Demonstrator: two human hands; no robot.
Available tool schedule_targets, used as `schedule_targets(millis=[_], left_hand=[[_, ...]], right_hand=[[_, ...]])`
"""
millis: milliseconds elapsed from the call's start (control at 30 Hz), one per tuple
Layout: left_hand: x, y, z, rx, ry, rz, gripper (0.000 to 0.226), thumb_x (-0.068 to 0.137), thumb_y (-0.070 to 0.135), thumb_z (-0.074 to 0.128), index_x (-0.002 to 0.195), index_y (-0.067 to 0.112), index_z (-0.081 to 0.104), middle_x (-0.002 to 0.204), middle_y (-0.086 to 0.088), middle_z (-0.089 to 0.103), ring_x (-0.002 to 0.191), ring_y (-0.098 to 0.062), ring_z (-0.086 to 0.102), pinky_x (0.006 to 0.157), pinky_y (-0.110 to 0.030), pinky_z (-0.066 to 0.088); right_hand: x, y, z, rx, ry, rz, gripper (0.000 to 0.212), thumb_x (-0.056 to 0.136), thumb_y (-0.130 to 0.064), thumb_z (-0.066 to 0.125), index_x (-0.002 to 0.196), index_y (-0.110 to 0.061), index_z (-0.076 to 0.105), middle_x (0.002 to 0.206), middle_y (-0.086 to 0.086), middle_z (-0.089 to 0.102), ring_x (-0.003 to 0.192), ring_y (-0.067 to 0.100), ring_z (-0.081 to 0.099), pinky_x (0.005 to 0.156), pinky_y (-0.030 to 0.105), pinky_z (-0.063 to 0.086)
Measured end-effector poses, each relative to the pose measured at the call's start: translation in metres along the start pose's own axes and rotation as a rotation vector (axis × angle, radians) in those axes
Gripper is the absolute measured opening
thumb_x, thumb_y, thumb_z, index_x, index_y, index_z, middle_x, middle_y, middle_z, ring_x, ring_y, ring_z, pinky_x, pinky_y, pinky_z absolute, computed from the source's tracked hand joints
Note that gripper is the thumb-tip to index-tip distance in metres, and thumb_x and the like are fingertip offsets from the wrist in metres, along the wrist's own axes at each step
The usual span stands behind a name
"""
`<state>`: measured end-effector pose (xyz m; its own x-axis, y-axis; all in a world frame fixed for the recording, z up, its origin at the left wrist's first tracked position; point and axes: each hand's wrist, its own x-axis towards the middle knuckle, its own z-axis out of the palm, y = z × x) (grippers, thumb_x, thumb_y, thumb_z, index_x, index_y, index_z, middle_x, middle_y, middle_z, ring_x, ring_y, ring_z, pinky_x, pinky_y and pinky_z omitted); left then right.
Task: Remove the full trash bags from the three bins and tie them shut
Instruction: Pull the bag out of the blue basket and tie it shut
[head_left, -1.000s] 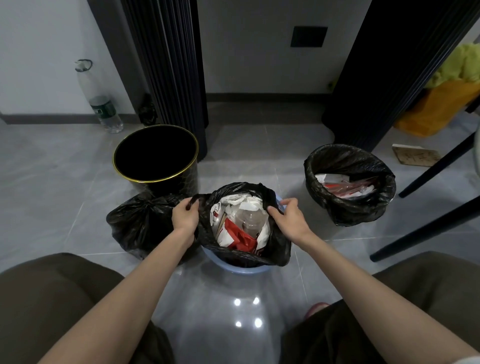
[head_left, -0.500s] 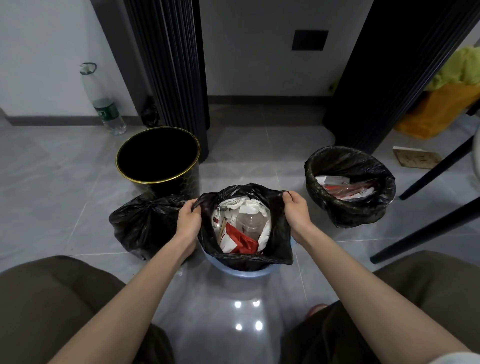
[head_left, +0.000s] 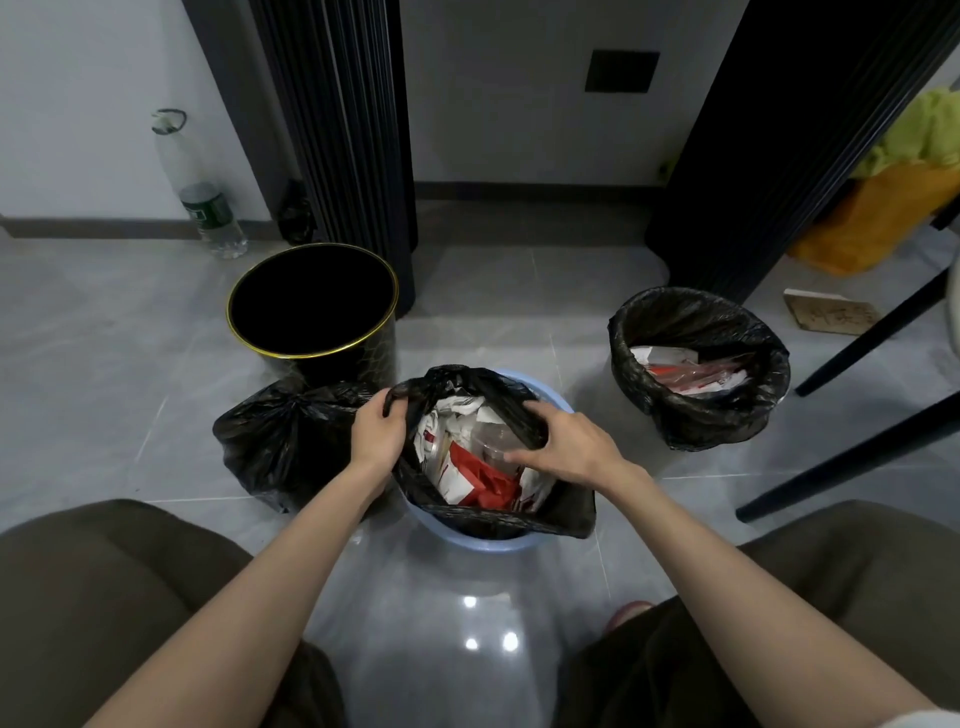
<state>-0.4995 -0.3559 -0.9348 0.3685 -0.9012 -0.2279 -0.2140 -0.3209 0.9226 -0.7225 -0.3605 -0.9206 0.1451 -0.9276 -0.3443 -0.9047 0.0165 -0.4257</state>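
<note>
Middle trash bag (head_left: 498, 519): pulled right rim inward off blue bin (head_left: 550, 397) with right hand (head_left: 571, 449) gripping, kept left hand (head_left: 376, 434) clenched on left rim, began gathering for tying.

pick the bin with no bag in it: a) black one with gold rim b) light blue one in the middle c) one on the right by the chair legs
a: the black gold-rimmed bin is bare and dark inside, with a tied bag lying beside it.
</note>
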Motion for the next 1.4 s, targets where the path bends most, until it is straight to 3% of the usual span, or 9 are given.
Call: schedule_targets(millis=[200, 333, 467, 600, 700, 867, 1067, 1300, 1400], left_hand=[[-0.012, 0.027, -0.004, -0.116, -0.186, -0.025, 0.023, 0.097, 0.021, 0.043, 0.092, 0.019, 0.065, 0.091, 0.004, 0.066, 0.089, -0.01, 0.061, 0.079, -0.02, 0.046], [-0.024, 0.041, -0.008, 0.121, -0.435, -0.152, 0.032, 0.09, 0.028, 0.042, 0.086, 0.008, 0.067, 0.088, -0.005, 0.07, 0.088, -0.02, 0.064, 0.087, -0.032, 0.047], [-0.043, 0.046, -0.012, 0.526, -0.726, 0.085, 0.021, 0.09, 0.025, 0.046, 0.073, 0.014, 0.052, 0.087, -0.002, 0.05, 0.086, -0.014, 0.05, 0.079, -0.024, 0.039], [-0.058, 0.028, -0.016, 1.03, -0.871, 0.281, 0.051, 0.069, 0.053, 0.065, 0.102, 0.017, 0.052, 0.109, 0.003, 0.032, 0.111, -0.015, 0.036, 0.097, -0.034, 0.042], [-0.071, 0.014, -0.017, 1.329, -0.925, 0.405, 0.098, 0.057, 0.056, 0.077, 0.135, 0.019, 0.029, 0.135, 0.0, 0.022, 0.128, -0.021, 0.027, 0.1, -0.038, 0.043], [-0.079, -0.013, -0.015, 1.654, -0.818, 0.485, 0.125, 0.062, 0.033, 0.083, 0.147, 0.016, -0.006, 0.15, -0.015, 0.008, 0.134, -0.03, 0.025, 0.1, -0.039, 0.044], [-0.077, -0.024, -0.018, 1.627, -0.732, 0.557, 0.063, 0.09, 0.006, 0.049, 0.144, 0.009, 0.016, 0.128, -0.014, 0.048, 0.109, -0.029, 0.056, 0.081, -0.038, 0.046], [-0.054, 0.0, -0.013, 1.109, -0.435, 0.333, 0.062, 0.09, 0.007, 0.042, 0.143, 0.01, 0.011, 0.084, -0.012, 0.06, 0.068, -0.027, 0.055, 0.064, -0.038, 0.045], [-0.045, 0.006, -0.015, 1.106, -0.433, 0.257, 0.042, 0.094, 0.015, 0.042, 0.135, 0.011, 0.035, 0.098, -0.015, 0.065, 0.083, -0.031, 0.061, 0.071, -0.039, 0.05]], right_hand=[[0.001, -0.004, -0.002, 0.282, 0.298, -0.018, 0.024, 0.099, -0.023, 0.043, 0.099, -0.013, 0.064, 0.097, 0.008, 0.065, 0.094, 0.029, 0.059, 0.074, 0.034, 0.042], [-0.011, -0.014, -0.017, 0.571, 0.151, -0.023, 0.034, 0.101, -0.024, 0.038, 0.07, -0.012, 0.048, 0.08, 0.0, 0.049, 0.084, 0.017, 0.047, 0.067, 0.026, 0.026], [-0.026, -0.01, -0.01, 0.296, -0.07, -0.08, 0.036, 0.098, -0.029, 0.044, 0.065, -0.015, 0.042, 0.071, 0.005, 0.051, 0.072, 0.018, 0.049, 0.069, 0.033, 0.037], [-0.044, -0.008, 0.006, 0.027, -0.276, -0.162, 0.027, 0.087, -0.039, 0.06, 0.09, -0.016, 0.046, 0.092, 0.008, 0.06, 0.089, 0.025, 0.058, 0.075, 0.035, 0.042], [-0.057, -0.005, 0.018, -0.106, -0.415, -0.145, 0.087, 0.065, -0.062, 0.073, 0.132, -0.022, 0.033, 0.122, 0.006, 0.057, 0.112, 0.024, 0.055, 0.091, 0.035, 0.045], [-0.072, -0.002, 0.045, -0.554, -0.314, -0.24, 0.126, 0.058, -0.06, 0.079, 0.15, -0.016, 0.005, 0.137, 0.012, 0.045, 0.126, 0.031, 0.044, 0.108, 0.041, 0.035], [-0.07, 0.012, 0.062, -0.68, -0.074, -0.357, 0.03, 0.087, -0.013, 0.053, 0.116, -0.01, 0.049, 0.11, 0.009, 0.063, 0.099, 0.03, 0.062, 0.08, 0.037, 0.045], [-0.055, 0.013, 0.02, -0.374, -0.028, -0.186, 0.021, 0.093, -0.018, 0.045, 0.111, -0.016, 0.056, 0.108, 0.013, 0.065, 0.099, 0.036, 0.061, 0.069, 0.035, 0.043], [-0.056, 0.011, 0.005, -0.298, 0.096, -0.133, 0.022, 0.095, -0.021, 0.043, 0.115, -0.015, 0.051, 0.108, 0.014, 0.064, 0.098, 0.038, 0.06, 0.073, 0.041, 0.049]])
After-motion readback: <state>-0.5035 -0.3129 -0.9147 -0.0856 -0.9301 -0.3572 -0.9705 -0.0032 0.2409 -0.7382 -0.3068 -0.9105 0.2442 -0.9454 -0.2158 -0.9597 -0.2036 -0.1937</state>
